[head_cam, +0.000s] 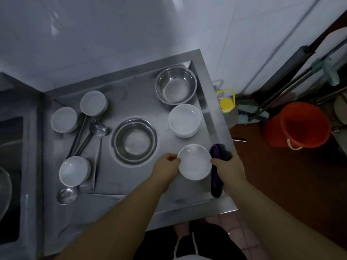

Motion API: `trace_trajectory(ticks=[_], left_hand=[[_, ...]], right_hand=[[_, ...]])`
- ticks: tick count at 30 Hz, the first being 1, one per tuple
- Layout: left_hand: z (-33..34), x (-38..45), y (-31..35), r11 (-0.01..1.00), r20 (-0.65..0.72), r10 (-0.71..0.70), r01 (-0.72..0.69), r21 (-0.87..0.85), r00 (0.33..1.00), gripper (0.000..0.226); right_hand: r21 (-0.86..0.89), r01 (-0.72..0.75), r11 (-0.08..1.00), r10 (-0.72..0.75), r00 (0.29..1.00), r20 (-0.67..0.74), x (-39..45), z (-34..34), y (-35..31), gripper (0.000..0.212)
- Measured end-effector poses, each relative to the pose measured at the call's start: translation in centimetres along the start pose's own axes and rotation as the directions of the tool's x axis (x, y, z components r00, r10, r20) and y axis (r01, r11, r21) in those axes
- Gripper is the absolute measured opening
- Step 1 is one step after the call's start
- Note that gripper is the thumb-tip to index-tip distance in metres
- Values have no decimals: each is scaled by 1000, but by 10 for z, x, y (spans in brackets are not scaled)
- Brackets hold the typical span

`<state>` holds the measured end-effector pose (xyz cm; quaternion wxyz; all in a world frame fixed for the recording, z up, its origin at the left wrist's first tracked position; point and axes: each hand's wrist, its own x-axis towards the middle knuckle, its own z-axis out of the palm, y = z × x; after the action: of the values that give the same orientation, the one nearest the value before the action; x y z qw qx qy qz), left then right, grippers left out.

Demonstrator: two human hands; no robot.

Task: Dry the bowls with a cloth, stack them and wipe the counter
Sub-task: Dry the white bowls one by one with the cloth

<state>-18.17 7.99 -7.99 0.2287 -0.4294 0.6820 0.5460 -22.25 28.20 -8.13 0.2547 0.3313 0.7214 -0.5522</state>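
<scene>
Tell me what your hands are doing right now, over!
Left hand pinching the white bowl rim. Right hand on the opposite rim, purple cloth in its grip. Stack of white bowls just beyond; path clear.

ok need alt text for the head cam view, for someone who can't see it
Seen from above, a person's left hand and right hand hold a white bowl over a steel counter, the right hand also gripping a dark purple cloth. More white bowls, steel bowls and ladles sit around it; an orange bucket stands on the floor.
</scene>
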Motion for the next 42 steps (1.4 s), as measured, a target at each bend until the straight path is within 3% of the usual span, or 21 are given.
trace_trajectory(ticks=[13,19,25,32,42], left_hand=[[21,52,-16,989,-48,-23,29,145,999,28],[22,45,-10,979,-18,16,-12,204,1000,37],[-15,9,-2,940,8,96,-93,329,995,50],[-87,-33,-22,821,42,199,-190,538,979,49],[-218,-35,-94,676,22,197,-152,721,980,48]], right_hand=[[-199,71,977,-85,994,-63,46,24,20,42],[-168,128,978,-139,989,-58,35,16,15,39],[-310,237,921,-262,964,-41,-1,-3,-2,36],[-324,385,864,-359,923,139,-47,21,-9,25],[-564,573,594,-353,816,457,-107,138,-5,34]])
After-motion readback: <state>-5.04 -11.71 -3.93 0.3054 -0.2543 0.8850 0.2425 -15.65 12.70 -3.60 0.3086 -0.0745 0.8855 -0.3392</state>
